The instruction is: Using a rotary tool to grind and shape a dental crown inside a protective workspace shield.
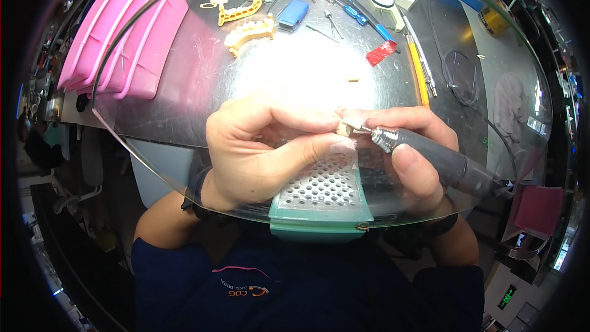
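Note:
My left hand (252,150) pinches a small cream tooth-like dental piece (343,128) between thumb and fingertips. My right hand (424,169) grips a dark grey rotary handpiece (427,152), with its metal nose toward the left. The handpiece's thin shank and pale tip reach the cream piece and seem to touch it; exact contact is too small to tell. Right fingertips rest close beside the left ones. Beneath both hands lies a perforated metal plate (322,190) in a green drawer-like frame (319,229).
A clear curved shield (147,161) spans over the hands. Yellow dental arch models (249,34) lie beyond, near a blue block (293,15), loose burs and a dial gauge (382,0). Pink trays (132,43) stack at left; a yellow pencil-like tool (418,71) lies right.

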Tool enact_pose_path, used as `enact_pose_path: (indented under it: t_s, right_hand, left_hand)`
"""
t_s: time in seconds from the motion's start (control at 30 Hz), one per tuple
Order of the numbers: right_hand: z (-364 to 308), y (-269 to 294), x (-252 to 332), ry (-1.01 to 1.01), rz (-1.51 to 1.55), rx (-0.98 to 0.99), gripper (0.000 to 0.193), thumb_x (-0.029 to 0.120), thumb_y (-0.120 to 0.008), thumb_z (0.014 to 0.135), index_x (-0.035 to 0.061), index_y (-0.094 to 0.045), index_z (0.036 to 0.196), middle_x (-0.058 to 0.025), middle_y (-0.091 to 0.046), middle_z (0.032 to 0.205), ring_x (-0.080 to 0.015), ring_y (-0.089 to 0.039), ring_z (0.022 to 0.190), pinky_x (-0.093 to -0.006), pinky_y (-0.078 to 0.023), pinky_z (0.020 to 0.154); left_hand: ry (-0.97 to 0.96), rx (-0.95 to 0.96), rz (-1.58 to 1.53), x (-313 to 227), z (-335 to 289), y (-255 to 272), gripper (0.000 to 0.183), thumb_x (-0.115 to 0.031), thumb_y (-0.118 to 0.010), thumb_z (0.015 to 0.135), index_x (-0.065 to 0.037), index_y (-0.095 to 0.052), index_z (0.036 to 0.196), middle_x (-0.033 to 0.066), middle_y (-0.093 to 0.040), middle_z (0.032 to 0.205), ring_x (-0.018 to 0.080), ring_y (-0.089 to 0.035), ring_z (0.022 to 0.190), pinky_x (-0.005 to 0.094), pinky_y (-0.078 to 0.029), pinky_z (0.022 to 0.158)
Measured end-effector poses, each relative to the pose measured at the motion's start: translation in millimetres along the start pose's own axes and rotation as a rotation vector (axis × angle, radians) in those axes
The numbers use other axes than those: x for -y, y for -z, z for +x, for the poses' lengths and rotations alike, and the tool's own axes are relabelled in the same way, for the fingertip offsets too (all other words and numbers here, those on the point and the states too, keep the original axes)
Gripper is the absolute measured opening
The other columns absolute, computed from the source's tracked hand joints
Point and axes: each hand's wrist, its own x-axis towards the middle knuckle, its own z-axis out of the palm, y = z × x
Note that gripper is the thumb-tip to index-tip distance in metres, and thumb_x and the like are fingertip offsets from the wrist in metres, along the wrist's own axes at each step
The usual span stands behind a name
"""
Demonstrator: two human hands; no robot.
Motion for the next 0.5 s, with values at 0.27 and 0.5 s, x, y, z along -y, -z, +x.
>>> enact_pose_path:
  t_s: [0.27,0.5]
  right_hand:
    - [0.2,1.2,-3.1,0.034,-0.033,-0.012,0.032,0.011,-0.057,0.085,-0.0057,-0.058,0.112,-0.0158,-0.065,0.106,-0.0185,-0.060,0.104,-0.0327,-0.046,0.093]
    - [0.3,-0.3,-2.4,0.038,0.009,-0.013,0.031,0.009,-0.056,0.085,-0.0060,-0.058,0.112,-0.0163,-0.065,0.107,-0.0180,-0.060,0.103,-0.0312,-0.046,0.092]
  left_hand:
    - [-0.008,0.119,0.136,-4.9,2.6,4.7,0.019,0.014,-0.066,0.079,0.004,-0.055,0.091,0.0246,-0.067,0.091,0.0246,-0.069,0.085,0.0347,-0.058,0.075]
    - [0.043,-0.021,0.008,-3.5,0.4,-1.8,0.017,0.008,-0.074,0.075,0.008,-0.067,0.090,0.0183,-0.070,0.089,0.0172,-0.069,0.082,0.0269,-0.055,0.072]
